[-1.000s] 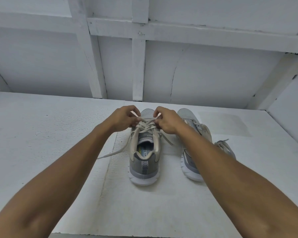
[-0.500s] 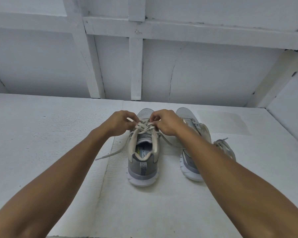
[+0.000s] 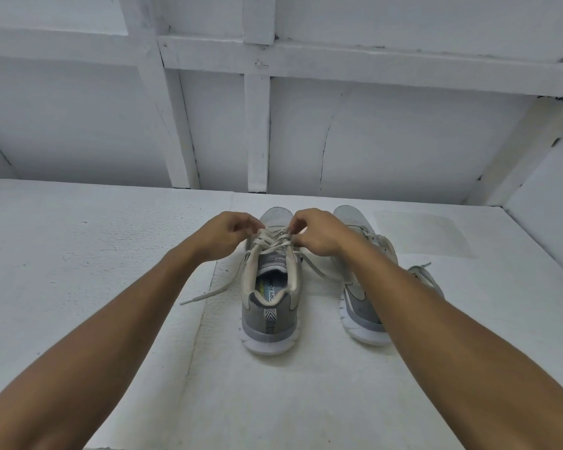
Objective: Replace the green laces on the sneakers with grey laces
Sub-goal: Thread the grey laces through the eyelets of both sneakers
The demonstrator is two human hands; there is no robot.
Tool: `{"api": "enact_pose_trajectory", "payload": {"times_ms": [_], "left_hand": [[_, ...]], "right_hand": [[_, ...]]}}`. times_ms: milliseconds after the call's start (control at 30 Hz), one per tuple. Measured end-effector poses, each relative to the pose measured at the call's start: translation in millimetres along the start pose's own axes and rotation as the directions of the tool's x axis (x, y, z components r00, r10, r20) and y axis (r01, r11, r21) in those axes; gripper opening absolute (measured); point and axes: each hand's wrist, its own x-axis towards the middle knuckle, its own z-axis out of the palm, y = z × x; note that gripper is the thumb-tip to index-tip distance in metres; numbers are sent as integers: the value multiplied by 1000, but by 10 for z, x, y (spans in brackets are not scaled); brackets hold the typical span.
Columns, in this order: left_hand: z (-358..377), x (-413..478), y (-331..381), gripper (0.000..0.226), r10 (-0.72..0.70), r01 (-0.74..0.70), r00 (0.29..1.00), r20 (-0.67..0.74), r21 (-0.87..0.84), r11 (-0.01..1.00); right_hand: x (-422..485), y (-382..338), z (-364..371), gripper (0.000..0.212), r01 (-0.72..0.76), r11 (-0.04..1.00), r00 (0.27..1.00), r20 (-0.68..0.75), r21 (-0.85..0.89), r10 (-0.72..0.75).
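Two grey sneakers stand side by side on the white surface, heels toward me. The left sneaker carries a pale grey lace threaded across its eyelets. One loose end trails out to the left and another runs off to the right. My left hand pinches the lace at the shoe's left edge. My right hand pinches it at the right edge. The right sneaker is partly hidden behind my right forearm, with a grey lace end showing beyond it. No green lace shows.
The shoes stand on a white painted surface with a seam running toward me. A white wall with wooden battens rises right behind the toes. A slanted white wall closes the right side.
Both hands stayed on the lace over the left sneaker, and their fingers shifted slightly along the crossings. The view dipped a little.
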Motion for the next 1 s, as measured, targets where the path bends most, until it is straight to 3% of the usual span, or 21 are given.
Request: {"api": "enact_pose_trajectory", "payload": {"times_ms": [167,367,567,800,1000], "left_hand": [[22,-2,6,5,-21,21,1000,15,-8,1000],[22,5,57,13,-111,113,994,21,-202,973],[-23,-58,99,15,-112,108,994,-3,-249,963],[-19,-165,26,10,-69,70,998,13,-128,989],[38,-121,73,13,-57,58,998,12,-125,990]], "right_hand": [[-17,-51,36,10,0,999,999,-41,48,2],[57,-88,81,20,-65,988,996,-59,143,74],[40,-28,92,17,-89,971,992,-68,221,107],[-56,-11,26,11,-59,993,998,13,103,58],[-59,-12,50,14,-15,989,1000,-19,147,18]]}}
